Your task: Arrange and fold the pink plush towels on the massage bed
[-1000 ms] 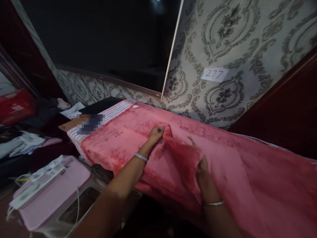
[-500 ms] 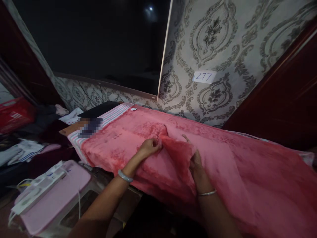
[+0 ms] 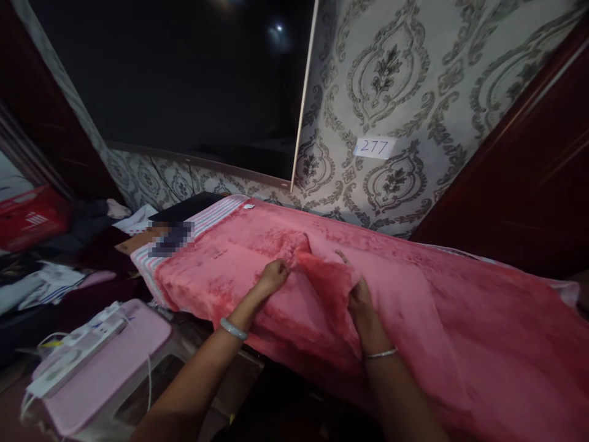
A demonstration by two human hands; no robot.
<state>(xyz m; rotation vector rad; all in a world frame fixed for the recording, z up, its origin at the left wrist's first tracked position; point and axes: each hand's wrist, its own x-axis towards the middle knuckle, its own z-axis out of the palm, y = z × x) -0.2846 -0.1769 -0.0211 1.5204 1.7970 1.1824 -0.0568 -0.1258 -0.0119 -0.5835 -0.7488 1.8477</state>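
A pink and red plush blanket (image 3: 405, 319) lies spread over a long surface, its lifted part showing a darker red side. My left hand (image 3: 275, 274), wearing a pale bangle, is closed in a pinch on a gathered bit of that blanket near the middle. Opposite it, my right hand (image 3: 361, 301), with a thin silver bracelet, grips the raised flap. One of its fingers sticks out beyond the flap's upper edge, and the cloth covers the rest of those fingers. Between both hands the fabric is pulled up into a fold.
A striped cloth (image 3: 216, 215) shows at the blanket's left end, beside a dark flat item (image 3: 184, 207). At lower left, a power strip (image 3: 78, 353) with cords rests on a pink stool (image 3: 110, 374). Behind stand a large dark screen (image 3: 193, 80) and patterned wall. Clothes (image 3: 50, 282) lie left.
My left hand has drawn slightly left, its fingers closing more tightly on the blanket. The right hand keeps its hold with little movement. The view has shifted a little.
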